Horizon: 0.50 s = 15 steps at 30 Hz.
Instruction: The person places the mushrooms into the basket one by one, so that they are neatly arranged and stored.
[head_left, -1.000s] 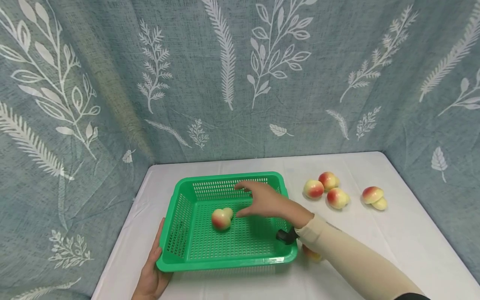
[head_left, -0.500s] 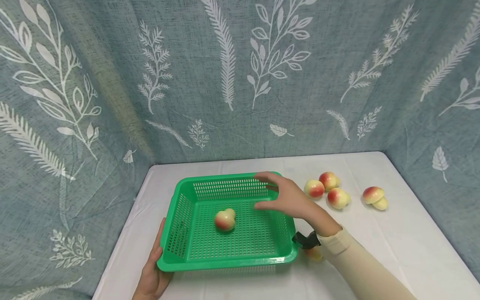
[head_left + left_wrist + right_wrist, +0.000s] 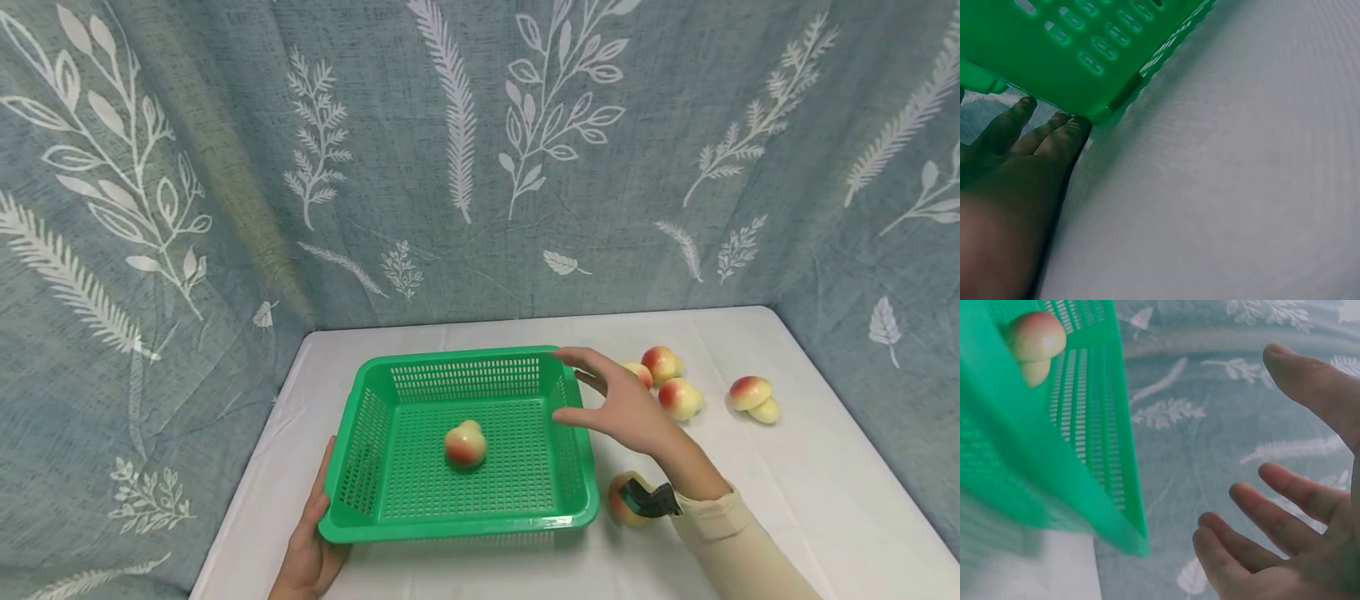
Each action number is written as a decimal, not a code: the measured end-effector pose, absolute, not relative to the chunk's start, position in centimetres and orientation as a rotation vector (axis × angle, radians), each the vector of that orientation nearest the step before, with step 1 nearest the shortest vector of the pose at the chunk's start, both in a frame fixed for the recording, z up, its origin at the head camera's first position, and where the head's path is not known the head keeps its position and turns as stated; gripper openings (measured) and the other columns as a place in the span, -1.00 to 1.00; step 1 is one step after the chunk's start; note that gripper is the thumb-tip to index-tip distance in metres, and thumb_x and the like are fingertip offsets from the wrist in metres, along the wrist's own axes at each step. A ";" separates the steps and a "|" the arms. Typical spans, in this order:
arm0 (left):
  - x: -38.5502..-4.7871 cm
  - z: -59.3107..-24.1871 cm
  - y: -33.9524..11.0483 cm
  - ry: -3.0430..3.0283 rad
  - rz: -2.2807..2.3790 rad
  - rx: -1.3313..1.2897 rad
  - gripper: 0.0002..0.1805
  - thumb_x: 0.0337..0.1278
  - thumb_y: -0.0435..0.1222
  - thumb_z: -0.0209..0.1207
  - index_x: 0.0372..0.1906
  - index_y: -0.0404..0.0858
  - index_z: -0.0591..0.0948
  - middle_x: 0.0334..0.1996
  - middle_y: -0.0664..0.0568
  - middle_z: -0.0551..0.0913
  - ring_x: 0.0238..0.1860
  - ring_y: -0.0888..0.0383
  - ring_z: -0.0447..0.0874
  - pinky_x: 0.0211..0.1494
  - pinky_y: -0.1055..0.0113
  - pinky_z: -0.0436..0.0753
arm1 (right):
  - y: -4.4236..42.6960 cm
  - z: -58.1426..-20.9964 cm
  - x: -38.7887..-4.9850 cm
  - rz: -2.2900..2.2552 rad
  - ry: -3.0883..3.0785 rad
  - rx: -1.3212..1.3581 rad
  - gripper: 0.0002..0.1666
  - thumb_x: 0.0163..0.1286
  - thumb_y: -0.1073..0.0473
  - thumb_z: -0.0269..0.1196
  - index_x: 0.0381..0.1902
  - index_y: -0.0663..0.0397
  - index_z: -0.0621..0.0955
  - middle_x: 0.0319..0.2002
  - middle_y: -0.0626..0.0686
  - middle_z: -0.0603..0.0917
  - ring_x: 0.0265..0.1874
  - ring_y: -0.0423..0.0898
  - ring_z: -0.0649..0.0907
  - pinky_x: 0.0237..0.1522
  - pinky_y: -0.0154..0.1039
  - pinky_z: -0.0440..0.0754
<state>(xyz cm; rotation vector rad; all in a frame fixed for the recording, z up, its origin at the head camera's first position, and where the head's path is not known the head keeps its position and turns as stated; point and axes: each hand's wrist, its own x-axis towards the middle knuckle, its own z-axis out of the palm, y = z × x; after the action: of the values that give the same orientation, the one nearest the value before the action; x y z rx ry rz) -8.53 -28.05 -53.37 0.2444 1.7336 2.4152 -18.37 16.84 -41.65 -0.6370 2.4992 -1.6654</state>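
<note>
The green basket (image 3: 457, 528) stands upright on the table, holding a red-and-yellow peach-like fruit (image 3: 466, 444) near its middle. At the basket's front left corner, my left hand (image 3: 309, 542) rests against the outside; the left wrist view shows its extended fingers (image 3: 1063, 140) touching the green wall. My right hand (image 3: 637, 412) hovers by the right rim, thumb and fingers spread apart and empty. In the right wrist view, the basket and the fruit (image 3: 1038, 337) lie to the left of that hand.
Right of the basket, several similar fruits (image 3: 680, 399) sit grouped on the white table (image 3: 817, 500), partly behind my right hand. Another piece (image 3: 750, 393) lies farther right. One fruit (image 3: 621, 500) is partly covered by the black wrist strap. Patterned curtains (image 3: 465, 275) surround the table.
My right hand has moved rightward from above the basket's interior to its right rim. The fruit inside has shifted right and turned. My left hand has stayed at the corner.
</note>
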 end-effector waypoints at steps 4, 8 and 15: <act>-8.5 -53.4 -28.0 1.727 2.417 0.252 -0.26 0.72 -0.02 -0.36 0.79 0.26 -0.30 0.76 0.46 -0.27 0.68 0.50 -0.28 0.56 0.50 0.11 | 17.9 -42.0 -17.9 -1.692 2.540 -0.631 -0.05 0.28 0.10 0.66 0.55 0.09 0.49 0.50 0.20 0.51 0.53 0.26 0.45 0.53 0.05 0.39; -8.4 -53.4 -28.0 1.712 2.426 0.257 -0.26 0.73 -0.03 -0.37 0.79 0.24 -0.31 0.76 0.46 -0.27 0.68 0.49 -0.28 0.56 0.51 0.10 | 19.0 -42.3 -17.2 -1.675 2.588 -0.567 -0.07 0.29 0.11 0.65 0.55 0.02 0.49 0.51 0.12 0.51 0.53 0.20 0.46 0.52 0.05 0.40; -8.4 -53.4 -28.1 1.719 2.407 0.259 -0.27 0.73 -0.03 -0.38 0.79 0.28 -0.31 0.75 0.50 -0.25 0.66 0.53 -0.21 0.53 0.52 0.15 | 21.0 -42.8 -15.7 -1.674 2.620 -0.442 -0.08 0.32 0.07 0.63 0.56 -0.07 0.48 0.51 0.01 0.51 0.53 0.18 0.45 0.50 -0.01 0.41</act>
<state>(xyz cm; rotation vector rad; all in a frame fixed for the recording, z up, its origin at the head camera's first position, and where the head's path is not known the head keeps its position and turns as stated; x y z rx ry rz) -8.45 -28.13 -53.41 0.2590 1.7192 2.4067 -15.72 20.98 -42.82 -0.4423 2.6204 -1.6739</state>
